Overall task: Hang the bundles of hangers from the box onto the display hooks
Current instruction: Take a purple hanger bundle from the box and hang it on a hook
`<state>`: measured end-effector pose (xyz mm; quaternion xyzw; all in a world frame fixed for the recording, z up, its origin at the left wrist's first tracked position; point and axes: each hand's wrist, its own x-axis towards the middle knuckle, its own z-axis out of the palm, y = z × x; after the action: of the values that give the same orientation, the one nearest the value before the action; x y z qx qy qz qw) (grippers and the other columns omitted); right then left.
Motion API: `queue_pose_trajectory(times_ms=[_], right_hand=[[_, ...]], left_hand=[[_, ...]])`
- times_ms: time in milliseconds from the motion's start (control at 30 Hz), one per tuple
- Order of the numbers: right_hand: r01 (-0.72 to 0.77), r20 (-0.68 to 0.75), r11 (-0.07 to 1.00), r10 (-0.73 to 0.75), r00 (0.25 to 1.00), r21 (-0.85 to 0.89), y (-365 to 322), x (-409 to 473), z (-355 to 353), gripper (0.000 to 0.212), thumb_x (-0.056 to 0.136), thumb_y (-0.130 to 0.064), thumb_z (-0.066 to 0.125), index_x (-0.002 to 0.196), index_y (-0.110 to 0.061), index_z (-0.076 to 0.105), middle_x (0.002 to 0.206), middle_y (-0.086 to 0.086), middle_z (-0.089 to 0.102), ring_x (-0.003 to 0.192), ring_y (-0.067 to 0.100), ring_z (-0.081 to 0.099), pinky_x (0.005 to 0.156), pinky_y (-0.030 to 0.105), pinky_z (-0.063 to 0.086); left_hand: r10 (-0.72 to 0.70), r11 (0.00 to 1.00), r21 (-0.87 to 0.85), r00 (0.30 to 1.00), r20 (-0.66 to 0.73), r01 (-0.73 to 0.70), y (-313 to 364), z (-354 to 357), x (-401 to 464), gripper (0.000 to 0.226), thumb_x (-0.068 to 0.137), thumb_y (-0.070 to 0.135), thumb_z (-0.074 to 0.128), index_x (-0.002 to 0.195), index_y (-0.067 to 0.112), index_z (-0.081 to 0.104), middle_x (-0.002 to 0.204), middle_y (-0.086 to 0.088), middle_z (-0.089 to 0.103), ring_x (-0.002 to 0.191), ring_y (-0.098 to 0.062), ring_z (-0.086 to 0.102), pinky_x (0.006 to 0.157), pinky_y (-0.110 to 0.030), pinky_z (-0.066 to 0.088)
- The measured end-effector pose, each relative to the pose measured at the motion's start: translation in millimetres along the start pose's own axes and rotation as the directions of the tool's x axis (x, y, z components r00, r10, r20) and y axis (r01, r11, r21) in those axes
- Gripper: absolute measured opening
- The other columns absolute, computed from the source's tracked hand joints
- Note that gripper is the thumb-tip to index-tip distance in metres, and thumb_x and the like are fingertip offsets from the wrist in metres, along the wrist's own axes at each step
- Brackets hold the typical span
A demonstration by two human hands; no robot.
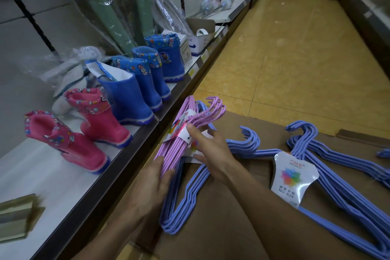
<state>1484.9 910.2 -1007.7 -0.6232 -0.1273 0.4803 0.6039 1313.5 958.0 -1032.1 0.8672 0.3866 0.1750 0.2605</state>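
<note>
**Pink hanger bundle in both hands over the box**

The yellow tiled floor point(295, 59) runs up the aisle ahead of you. To your left a long white shelf point(31, 175) carries a row of children's boots: two pink boots point(84, 133) nearest you, then blue boots point(145, 82) further along, with plastic-wrapped green umbrellas point(118, 19) leaning behind them and a small open carton point(200, 36) beyond.

Below you lies the brown cardboard box point(221, 228), its flat top bearing the hangers. On its right side rests a blue hanger bundle point(337, 175) with a white label point(293, 175) marked NO 829. A second blue bundle point(183, 196) lies partly under your hands, hooks pointing up the aisle.

You hold the pink hanger bundle point(179, 139) tilted at the box's left edge, just beside the shelf, its hooks pointing away from you. Your left hand point(152, 183) grips its lower end, fingers curled round the wires. Your right hand point(211, 148) rests on the middle near the paper band, fingers mostly straight and touching it.
</note>
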Motion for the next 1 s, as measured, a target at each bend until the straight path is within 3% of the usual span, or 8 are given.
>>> queue_pose_trajectory(times_ms=[233,400,533,633,733,800,900,1000], right_hand=[[0.073,-0.249,0.98,-0.026,0.968,0.182,-5.2,26.4,30.0,0.105,0.021,-0.082,0.079,0.116,-0.047,0.049,0.11,-0.006,0.07,0.106,0.029,0.066,0.095,0.054,0.05],[0.112,-0.335,0.967,-0.03,0.942,0.23,-27.3,1.7,27.2,0.071,0.066,-0.05,0.08,0.127,-0.029,0.052,0.112,0.005,0.069,0.092,0.026,0.071,0.084,0.051,0.058],[0.15,-0.366,0.952,-0.043,0.93,0.268,-41.8,-13.9,17.2,0.051,0.079,-0.034,0.079,0.122,-0.017,0.057,0.105,0.009,0.071,0.084,0.027,0.073,0.077,0.05,0.06],[0.203,-0.341,0.923,-0.085,0.936,0.326,-60.5,-37.0,9.0,0.038,0.082,-0.027,0.078,0.112,-0.011,0.063,0.094,0.012,0.075,0.078,0.028,0.075,0.076,0.053,0.06],[0.242,-0.293,0.892,-0.131,0.947,0.382,-84.1,-67.2,0.3,0.03,0.084,-0.02,0.077,0.106,-0.004,0.066,0.091,0.016,0.076,0.078,0.031,0.075,0.075,0.055,0.059],[0.26,-0.26,0.884,-0.165,0.951,0.389,-99.2,-88.4,-5.9,0.03,0.085,-0.018,0.074,0.109,-0.001,0.067,0.093,0.017,0.075,0.079,0.029,0.075,0.072,0.053,0.06],[0.282,-0.194,0.878,-0.221,0.956,0.388,-115.2,-115.0,-17.4,0.032,0.087,-0.022,0.071,0.113,-0.003,0.066,0.1,0.017,0.075,0.085,0.028,0.075,0.073,0.05,0.061],[0.296,-0.115,0.886,-0.272,0.955,0.356,-123.9,-136.8,-33.8,0.05,0.08,-0.035,0.073,0.121,-0.007,0.065,0.11,0.016,0.073,0.101,0.033,0.071,0.086,0.055,0.056]], left_hand=[[0.032,0.999,-0.007,0.997,-0.071,-0.033,52.2,0.4,-18.0,0.007,0.097,0.028,0.053,0.095,0.024,0.048,0.081,0.005,0.051,0.065,-0.005,0.043,0.058,-0.019,0.03],[-0.014,1.0,0.014,0.999,-0.036,0.015,68.4,4.5,-26.6,0.043,0.101,0.036,0.042,0.141,0.021,0.039,0.131,0.007,0.05,0.109,-0.003,0.045,0.074,-0.005,0.019],[0.031,0.999,-0.038,0.998,0.058,-0.029,75.6,-6.3,-23.5,0.032,0.098,0.038,0.049,0.128,0.028,0.045,0.117,0.017,0.048,0.091,0.002,0.043,0.072,-0.003,0.032],[0.09,0.982,-0.178,0.981,0.171,-0.059,84.6,-21.6,-22.8,0.026,0.093,0.043,0.056,0.116,0.032,0.053,0.102,0.014,0.059,0.085,-0.004,0.058,0.076,-0.022,0.053],[0.205,0.962,-0.219,0.964,0.172,-0.165,103.1,-49.3,-27.5,0.023,0.094,0.044,0.054,0.113,0.033,0.06,0.087,0.018,0.061,0.079,0.007,0.058,0.067,-0.007,0.044],[0.24,0.936,-0.29,0.965,0.108,-0.2,114.8,-68.4,-30.5,0.022,0.095,0.044,0.051,0.107,0.032,0.066,0.084,0.012,0.067,0.073,0.003,0.063,0.069,-0.015,0.051],[0.094,0.738,-0.671,0.996,0.002,-0.068,126.2,-96.9,-29.1,0.023,0.098,0.029,0.05,0.098,0.018,0.071,0.079,-0.003,0.07,0.064,-0.017,0.065,0.058,-0.036,0.056],[-0.09,0.509,-0.86,0.992,-0.083,-0.026,135.3,-123.4,-19.2,0.022,0.099,0.018,0.049,0.098,0.005,0.066,0.076,-0.011,0.062,0.058,-0.02,0.057,0.048,-0.029,0.051]])
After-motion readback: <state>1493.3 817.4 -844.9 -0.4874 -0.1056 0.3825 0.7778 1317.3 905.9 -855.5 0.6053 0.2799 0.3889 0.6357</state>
